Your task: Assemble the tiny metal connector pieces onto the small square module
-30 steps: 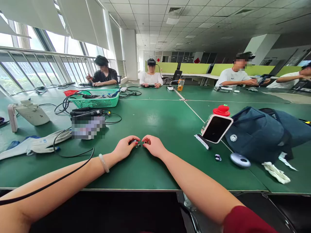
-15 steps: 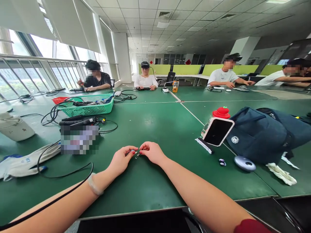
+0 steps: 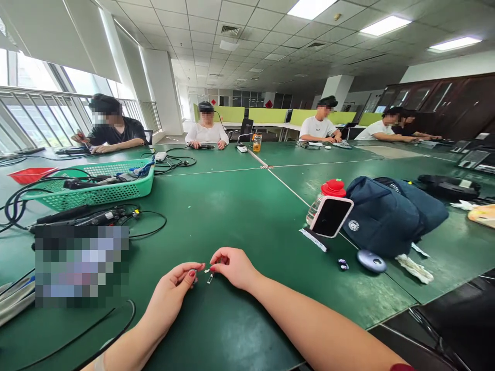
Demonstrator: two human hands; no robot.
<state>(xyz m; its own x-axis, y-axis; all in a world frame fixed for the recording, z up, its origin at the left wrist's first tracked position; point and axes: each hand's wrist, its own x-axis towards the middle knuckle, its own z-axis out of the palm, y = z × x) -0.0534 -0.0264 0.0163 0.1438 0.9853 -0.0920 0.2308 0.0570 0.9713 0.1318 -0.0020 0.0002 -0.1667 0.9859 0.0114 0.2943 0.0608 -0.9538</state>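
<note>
My right hand (image 3: pixel 234 268) is closed in a pinch low over the green table (image 3: pixel 228 330), fingertips on a small silvery metal piece (image 3: pixel 210 279). That piece has a narrow rectangular frame hanging at its lower end and a pale bit near the fingers; its exact kind is too small to make out. To the left, my left hand (image 3: pixel 170 291) has thumb and forefinger brought together, red nails showing. Something small and dark peeks out beside that thumb, mostly hidden by the fingers. A narrow gap separates the fingertips of both hands.
At left lie a green basket (image 3: pixel 96 191) of cables and tools, and black devices (image 3: pixel 83 219). To the right, a phone (image 3: pixel 331 216) leans on a red-capped bottle (image 3: pixel 333 188) beside a dark blue backpack (image 3: pixel 394 216). A rounded purple case (image 3: pixel 371 261) lies nearer. Several people sit beyond.
The view has turned to the right. My hands, which were nearly touching at the fingertips, are now slightly apart, with the metal piece at my right fingers.
</note>
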